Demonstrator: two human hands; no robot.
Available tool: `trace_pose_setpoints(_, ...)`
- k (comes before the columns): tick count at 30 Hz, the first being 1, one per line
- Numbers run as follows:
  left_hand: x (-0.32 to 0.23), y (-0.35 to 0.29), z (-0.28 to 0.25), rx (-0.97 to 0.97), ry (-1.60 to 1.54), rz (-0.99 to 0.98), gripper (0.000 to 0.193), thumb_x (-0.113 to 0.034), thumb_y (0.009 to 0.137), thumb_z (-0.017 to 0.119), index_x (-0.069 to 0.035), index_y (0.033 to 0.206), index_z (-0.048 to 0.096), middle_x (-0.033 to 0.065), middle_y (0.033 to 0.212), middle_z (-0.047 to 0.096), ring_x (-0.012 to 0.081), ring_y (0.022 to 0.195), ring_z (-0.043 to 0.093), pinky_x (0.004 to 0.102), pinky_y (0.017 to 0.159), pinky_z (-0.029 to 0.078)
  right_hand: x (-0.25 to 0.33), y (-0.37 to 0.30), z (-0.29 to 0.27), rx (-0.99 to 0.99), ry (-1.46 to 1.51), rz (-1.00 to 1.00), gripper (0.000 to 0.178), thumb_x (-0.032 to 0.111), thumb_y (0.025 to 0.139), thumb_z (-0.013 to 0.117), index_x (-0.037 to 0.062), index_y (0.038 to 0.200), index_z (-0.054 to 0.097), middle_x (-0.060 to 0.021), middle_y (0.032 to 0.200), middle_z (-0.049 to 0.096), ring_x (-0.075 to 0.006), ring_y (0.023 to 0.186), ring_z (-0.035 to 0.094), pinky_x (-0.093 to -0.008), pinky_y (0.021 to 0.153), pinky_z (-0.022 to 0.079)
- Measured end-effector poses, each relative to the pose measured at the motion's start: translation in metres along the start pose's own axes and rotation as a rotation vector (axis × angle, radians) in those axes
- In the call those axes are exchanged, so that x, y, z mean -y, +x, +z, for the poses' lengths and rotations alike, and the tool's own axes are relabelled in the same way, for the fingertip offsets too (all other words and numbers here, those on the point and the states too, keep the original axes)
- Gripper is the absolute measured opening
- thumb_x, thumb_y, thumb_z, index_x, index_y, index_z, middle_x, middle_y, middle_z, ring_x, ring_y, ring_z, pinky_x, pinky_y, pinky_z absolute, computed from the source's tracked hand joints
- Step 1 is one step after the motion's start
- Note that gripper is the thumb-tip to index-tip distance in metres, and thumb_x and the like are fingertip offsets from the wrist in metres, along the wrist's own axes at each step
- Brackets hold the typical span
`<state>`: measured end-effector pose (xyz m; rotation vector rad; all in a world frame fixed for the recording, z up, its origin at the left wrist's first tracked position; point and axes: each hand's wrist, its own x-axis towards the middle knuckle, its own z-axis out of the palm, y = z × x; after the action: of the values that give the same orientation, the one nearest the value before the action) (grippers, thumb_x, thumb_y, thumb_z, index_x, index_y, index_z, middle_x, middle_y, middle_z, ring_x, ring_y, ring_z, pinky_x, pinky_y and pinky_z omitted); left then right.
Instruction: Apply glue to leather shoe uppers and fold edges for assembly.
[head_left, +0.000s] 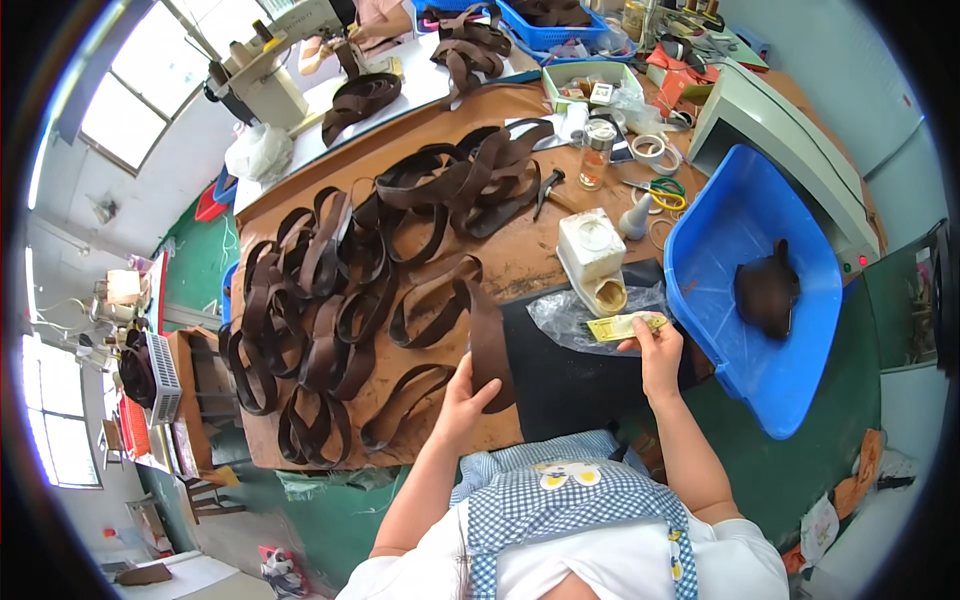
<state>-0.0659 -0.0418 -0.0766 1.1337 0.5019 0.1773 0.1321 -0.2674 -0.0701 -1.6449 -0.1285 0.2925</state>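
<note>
My left hand (464, 402) is closed around the edge of a wide dark brown strap (487, 335), which looks like leather, with the thumb laid across it. The strap runs away over the table in a loop. In my right hand (656, 356), a flat yellow strip (620, 327) with dark print is pinched between thumb and fingers. It is over a clear plastic bag (560, 322) on a black mat (560, 385). Just beyond that hand is a stained white glue container (592, 250), its low open cup (610, 297) holding something yellowish.
Several looped brown straps (335, 280) cover the table's left and middle. A blue plastic bin (745, 200) with a brown piece inside stands at right. A hammer (547, 190), glass jar (597, 155), scissors (665, 193) and tape rolls (655, 152) lie farther back. Another person (380, 22) sits behind a sewing machine (270, 80).
</note>
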Motion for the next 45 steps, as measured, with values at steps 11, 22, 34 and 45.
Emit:
trace_pose_setpoints(11, -0.009, 0.033, 0.032, 0.033, 0.267, 0.3, 0.059, 0.003, 0.095, 0.058, -0.005, 0.149, 0.036, 0.0058, 0.132, 0.057, 0.0138, 0.118, 0.055, 0.0285, 0.101, 0.045, 0.077, -0.018, 0.04, 0.124, 0.062, -0.441, 0.011, -0.001, 0.096, 0.057, -0.0058, 0.105, 0.06, -0.0114, 0.092, 0.067, -0.0152, 0.067, 0.068, -0.0254, 0.061, 0.055)
trace_pose_setpoints(22, -0.013, 0.032, 0.043, 0.028, 0.42, 0.301, 0.06, 0.003, 0.095, 0.059, -0.005, 0.149, 0.036, 0.0063, 0.132, 0.057, 0.0137, 0.118, 0.054, 0.0284, 0.101, 0.044, 0.077, -0.016, 0.048, 0.095, -0.052, -0.531, 0.011, 0.0, 0.094, 0.059, -0.0064, 0.103, 0.062, -0.0129, 0.092, 0.067, -0.0164, 0.067, 0.07, -0.0262, 0.058, 0.056)
trace_pose_setpoints(34, -0.032, 0.043, 0.055, -0.01, -0.202, -0.021, 0.053, 0.003, 0.094, 0.058, -0.004, 0.144, 0.041, 0.0076, 0.123, 0.061, 0.0169, 0.109, 0.061, 0.0321, 0.097, 0.05, 0.064, -0.052, 0.024, 0.263, -0.344, -0.795, 0.018, -0.003, 0.086, 0.062, -0.0021, 0.104, 0.063, -0.0134, 0.085, 0.068, -0.0201, 0.065, 0.069, -0.0288, 0.057, 0.055)
trace_pose_setpoints(45, -0.052, 0.051, 0.041, 0.073, -0.446, -0.333, 0.032, -0.008, 0.094, 0.062, 0.0, 0.125, 0.058, 0.009, 0.118, 0.067, 0.0191, 0.109, 0.064, 0.0357, 0.099, 0.05, 0.052, -0.068, -0.011, 0.137, -0.223, -0.61, 0.016, -0.007, 0.088, 0.058, -0.006, 0.103, 0.062, -0.0155, 0.087, 0.065, -0.0176, 0.063, 0.068, -0.0271, 0.056, 0.055)
